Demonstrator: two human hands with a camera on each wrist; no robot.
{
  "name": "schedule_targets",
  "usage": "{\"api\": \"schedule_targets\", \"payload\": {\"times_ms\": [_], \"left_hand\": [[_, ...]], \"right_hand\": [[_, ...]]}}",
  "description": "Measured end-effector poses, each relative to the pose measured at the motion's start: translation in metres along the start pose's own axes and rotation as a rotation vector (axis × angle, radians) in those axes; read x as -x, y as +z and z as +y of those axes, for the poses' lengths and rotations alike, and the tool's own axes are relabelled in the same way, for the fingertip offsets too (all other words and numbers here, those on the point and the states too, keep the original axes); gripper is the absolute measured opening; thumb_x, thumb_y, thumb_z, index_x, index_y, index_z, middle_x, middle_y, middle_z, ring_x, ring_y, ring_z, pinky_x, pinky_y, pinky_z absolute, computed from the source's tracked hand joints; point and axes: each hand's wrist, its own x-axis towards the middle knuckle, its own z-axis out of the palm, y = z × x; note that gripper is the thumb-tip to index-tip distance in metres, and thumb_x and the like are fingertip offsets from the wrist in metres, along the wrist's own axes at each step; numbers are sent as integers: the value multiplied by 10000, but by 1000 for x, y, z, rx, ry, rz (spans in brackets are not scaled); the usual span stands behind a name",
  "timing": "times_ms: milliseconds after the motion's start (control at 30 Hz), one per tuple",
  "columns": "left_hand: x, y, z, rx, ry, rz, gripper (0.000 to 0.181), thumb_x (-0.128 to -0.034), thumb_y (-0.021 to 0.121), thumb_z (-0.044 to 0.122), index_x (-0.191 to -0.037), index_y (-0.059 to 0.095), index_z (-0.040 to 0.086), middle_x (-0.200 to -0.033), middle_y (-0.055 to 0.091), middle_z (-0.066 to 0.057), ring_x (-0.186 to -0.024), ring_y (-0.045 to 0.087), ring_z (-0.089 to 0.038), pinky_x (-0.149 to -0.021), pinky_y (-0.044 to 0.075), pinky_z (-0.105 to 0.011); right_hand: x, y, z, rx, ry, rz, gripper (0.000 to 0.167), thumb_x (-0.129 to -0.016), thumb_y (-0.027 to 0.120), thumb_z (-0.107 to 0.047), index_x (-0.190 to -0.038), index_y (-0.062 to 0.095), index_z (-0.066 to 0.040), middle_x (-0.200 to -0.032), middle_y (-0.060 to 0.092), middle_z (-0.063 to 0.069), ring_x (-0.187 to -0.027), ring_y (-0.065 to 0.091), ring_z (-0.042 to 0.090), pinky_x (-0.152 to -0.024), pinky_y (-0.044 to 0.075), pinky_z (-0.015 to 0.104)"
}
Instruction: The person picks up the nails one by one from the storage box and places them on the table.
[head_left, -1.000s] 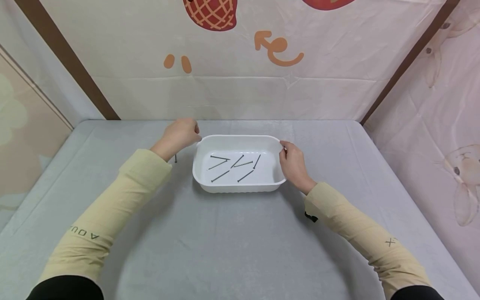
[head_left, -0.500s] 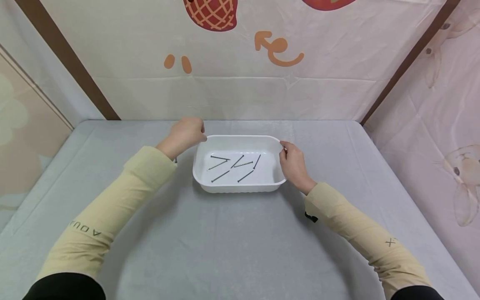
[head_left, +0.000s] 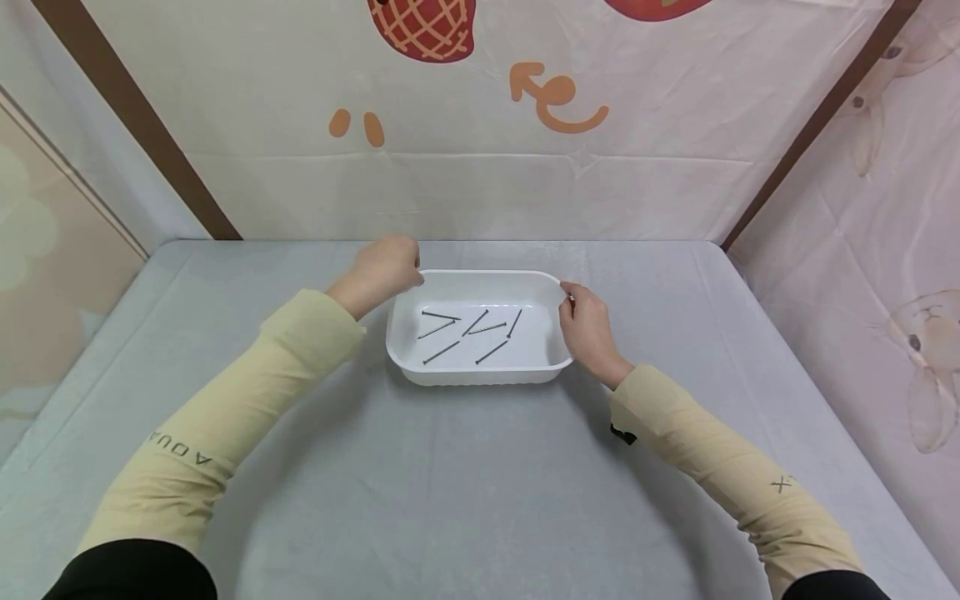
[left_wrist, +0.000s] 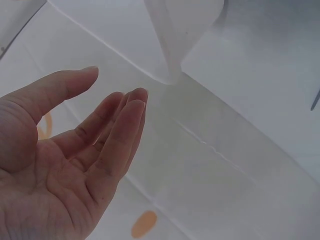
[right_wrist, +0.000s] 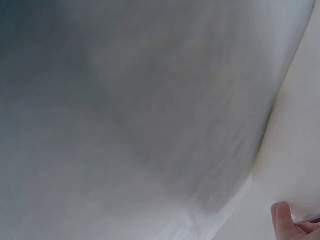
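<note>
A white rectangular tray stands on the table with several dark nails lying loose on its floor. At its back left corner is my left hand; in the left wrist view that hand holds nothing, its fingers loosely bent and the thumb apart from them. My right hand grips the tray's right rim; in the right wrist view only some fingers of this hand show at the tray's edge. A thin dark nail appears at the right edge of the left wrist view.
Grey cloth covers the table. A pale printed curtain hangs behind the table's back edge, and another patterned curtain is on the right.
My left hand has moved right along the tray's back left corner. Its sleeve now hides the nail seen earlier on the table left of the tray. The right hand and tray have stayed put.
</note>
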Motion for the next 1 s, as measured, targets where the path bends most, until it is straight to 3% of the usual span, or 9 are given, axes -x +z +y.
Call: {"api": "schedule_targets", "payload": {"times_ms": [333,1000], "left_hand": [[-1,2,11,5,-6,-16,217,-815,585,84,-997,595,-33,-987,623,-168,-883,593,-297,-712,504,-395],[-2,7,27,-102,38,-27,96,-815,546,44,-890,588,0,-843,596,-111,-711,509,-214,-570,459,-314]], "right_hand": [[0,-1,0,9,1,-1,352,-921,373,-43,-1233,510,45,-1043,596,200,-739,505,222,-626,432,302],[0,0,0,7,13,-15,353,-926,372,-52,-1241,502,42,-1091,586,205,-766,510,223,-647,440,306]]}}
